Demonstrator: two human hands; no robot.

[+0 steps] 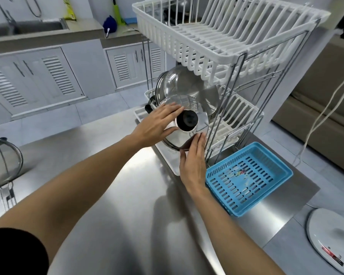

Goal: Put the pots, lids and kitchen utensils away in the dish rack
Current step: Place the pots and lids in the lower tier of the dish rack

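A two-tier dish rack (244, 62) with white plastic baskets on a chrome wire frame stood at the far edge of the stainless steel desk (127, 195). In its lower tier a large steel pot (187, 84) lay on its side, its polished bottom facing outward and a black handle showing at its left. In front of the pot a steel lid (202, 121) with a black knob (187, 120) stood tilted on edge at the front of the lower basket, knob facing the person.

Both hands were on that lid. The left hand (157, 126) lay flat with fingers spread over the lid's left face, fingertips reaching just beside the knob. The right hand (193, 163) was held upright with fingers straight and together, pressing against the lid's lower right rim, thumb near the rim's underside. Neither hand was curled closed; the two were apart, with the lid braced between them.

The upper basket looked mostly bare from this side, though something dark showed at its back that I could not make out. Just right of the rack a blue slotted plastic basket (248, 177) sat on the desk. At the desk's far left edge a wire mesh strainer (2, 163) lay with its handle pointing toward the person.
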